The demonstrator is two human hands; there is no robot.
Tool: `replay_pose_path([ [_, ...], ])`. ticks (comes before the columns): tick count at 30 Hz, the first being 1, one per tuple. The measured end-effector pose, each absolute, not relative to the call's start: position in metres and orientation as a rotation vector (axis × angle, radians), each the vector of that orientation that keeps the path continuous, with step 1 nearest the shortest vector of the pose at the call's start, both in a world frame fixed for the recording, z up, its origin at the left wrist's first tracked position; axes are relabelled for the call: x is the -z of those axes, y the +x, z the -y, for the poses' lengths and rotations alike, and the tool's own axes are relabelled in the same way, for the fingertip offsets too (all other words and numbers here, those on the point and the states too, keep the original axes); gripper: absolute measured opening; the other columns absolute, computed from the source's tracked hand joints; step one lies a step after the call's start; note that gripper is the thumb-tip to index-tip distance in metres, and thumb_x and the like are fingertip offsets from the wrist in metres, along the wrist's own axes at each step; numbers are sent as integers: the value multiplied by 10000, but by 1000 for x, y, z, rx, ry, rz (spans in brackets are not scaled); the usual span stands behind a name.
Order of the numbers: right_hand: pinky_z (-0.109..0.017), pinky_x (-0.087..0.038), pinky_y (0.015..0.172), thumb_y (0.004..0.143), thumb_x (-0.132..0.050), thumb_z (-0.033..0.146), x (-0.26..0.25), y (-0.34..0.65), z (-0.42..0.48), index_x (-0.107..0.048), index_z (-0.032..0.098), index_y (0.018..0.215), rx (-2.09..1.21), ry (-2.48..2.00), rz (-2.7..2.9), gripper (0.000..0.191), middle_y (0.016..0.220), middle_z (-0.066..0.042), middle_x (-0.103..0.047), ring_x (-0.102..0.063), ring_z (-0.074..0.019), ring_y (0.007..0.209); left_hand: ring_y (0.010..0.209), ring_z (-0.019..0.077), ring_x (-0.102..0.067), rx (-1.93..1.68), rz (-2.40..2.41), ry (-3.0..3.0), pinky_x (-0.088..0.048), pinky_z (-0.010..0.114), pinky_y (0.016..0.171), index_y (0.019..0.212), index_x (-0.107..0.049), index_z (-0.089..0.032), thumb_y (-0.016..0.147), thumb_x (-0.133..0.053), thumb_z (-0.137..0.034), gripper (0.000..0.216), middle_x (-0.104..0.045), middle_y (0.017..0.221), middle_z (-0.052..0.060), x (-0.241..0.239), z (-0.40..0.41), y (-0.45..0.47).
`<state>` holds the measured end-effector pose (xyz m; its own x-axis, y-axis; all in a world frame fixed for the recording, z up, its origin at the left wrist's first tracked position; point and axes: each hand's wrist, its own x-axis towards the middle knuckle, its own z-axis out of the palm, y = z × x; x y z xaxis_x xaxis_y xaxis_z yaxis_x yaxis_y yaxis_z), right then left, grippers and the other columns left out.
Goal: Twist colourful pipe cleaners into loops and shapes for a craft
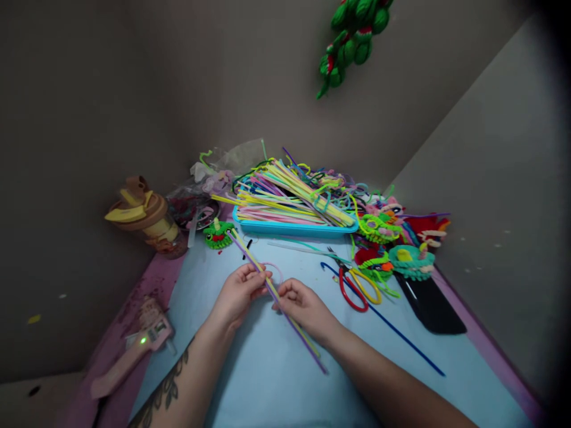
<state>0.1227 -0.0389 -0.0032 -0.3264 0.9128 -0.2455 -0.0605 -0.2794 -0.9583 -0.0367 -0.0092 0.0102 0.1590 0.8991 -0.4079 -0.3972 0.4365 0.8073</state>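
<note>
Several long pipe cleaners (297, 328), purple and pale yellow, run together diagonally between my hands above the blue work surface. My left hand (243, 290) pinches them near their middle, fingertips closed on the strands. Just below it, my right hand (306, 306) has its thumb and fingers closed around the same strands; the exact grip of those fingertips is partly hidden. A thin pink pipe cleaner (277, 268) curves behind my hands. Beyond the upper ends sits a small green fuzzy figure (218, 236) with red on it.
A blue tray (294, 229) heaped with pipe cleaners stands at the back. To the right lie scissors (354, 291), a dark blue pipe cleaner (404, 334), fuzzy figures (411, 263) and a black phone (432, 306). At left are a glue gun (149, 336) and a lidded cup (156, 229).
</note>
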Motion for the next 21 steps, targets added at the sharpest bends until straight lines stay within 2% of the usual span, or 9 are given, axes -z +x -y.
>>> replay_pose_path([
  [4, -241, -360, 612, 697, -670, 357, 5, 122, 41, -454, 200, 807, -1743, -1121, 1188, 288, 675, 19, -638, -539, -118, 607, 648, 119, -633, -975, -1033, 620, -499, 210, 607, 827, -599, -131, 617, -769, -224, 286, -687, 787, 55, -13, 12, -34],
  [13, -193, -292, 481, 718, -621, 270, 11, 122, 40, -452, 208, 822, -1710, -1119, 1199, 208, 624, 45, -621, -455, -82, 489, 694, 147, -643, -933, -1022, 660, -488, 245, 652, 891, -647, -122, 637, -758, -247, 303, -693, 833, 81, -11, 13, -33],
  [17, -179, -266, 420, 734, -615, 330, 8, 121, 39, -448, 208, 805, -1711, -1139, 1178, 219, 591, 53, -598, -408, -66, 418, 650, 141, -632, -935, -1009, 662, -481, 238, 624, 847, -664, -114, 616, -770, -245, 287, -688, 762, 67, -12, 13, -32],
  [21, -178, -276, 388, 775, -570, 426, 6, 127, 34, -485, 192, 791, -1650, -1156, 1110, 250, 667, 30, -600, -404, -52, 412, 606, 90, -595, -1163, -1081, 565, -474, 193, 591, 810, -663, -120, 587, -784, -231, 277, -678, 731, 26, -13, 5, -39],
])
